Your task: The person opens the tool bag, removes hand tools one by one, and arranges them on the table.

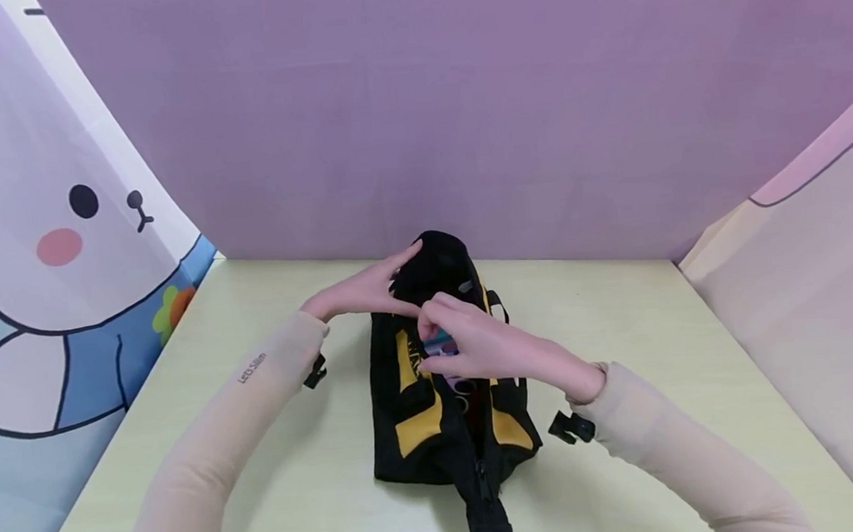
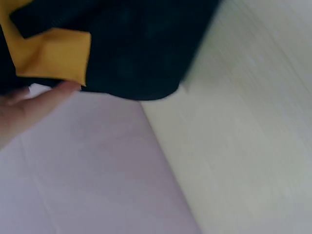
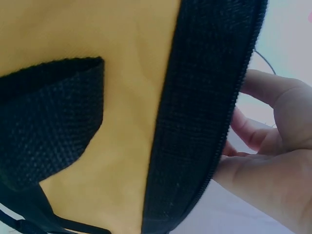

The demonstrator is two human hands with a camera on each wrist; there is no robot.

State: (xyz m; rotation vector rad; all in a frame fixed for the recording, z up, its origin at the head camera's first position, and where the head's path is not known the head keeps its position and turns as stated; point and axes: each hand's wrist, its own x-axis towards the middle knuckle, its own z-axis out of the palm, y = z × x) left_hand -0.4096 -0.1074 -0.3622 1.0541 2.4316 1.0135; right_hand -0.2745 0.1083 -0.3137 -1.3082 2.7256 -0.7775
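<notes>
A black-and-yellow zippered bag lies on the table, its top unzipped. My left hand is at the far left of the opening, thumb and fingers spread wide against the rim; in the left wrist view, fingertips touch the bag's edge beside a yellow patch. Over the middle of the opening is my right hand, fingers bent and thumb apart. Blue and purple items show between them, and I cannot tell if they are held. In the right wrist view, the zipper edge hides the fingertips of the right hand.
The pale table runs back to a purple cloth wall. A cartoon-printed cloth hangs at the left, another printed cloth at the right. The bag's zipper end flap points toward the near edge.
</notes>
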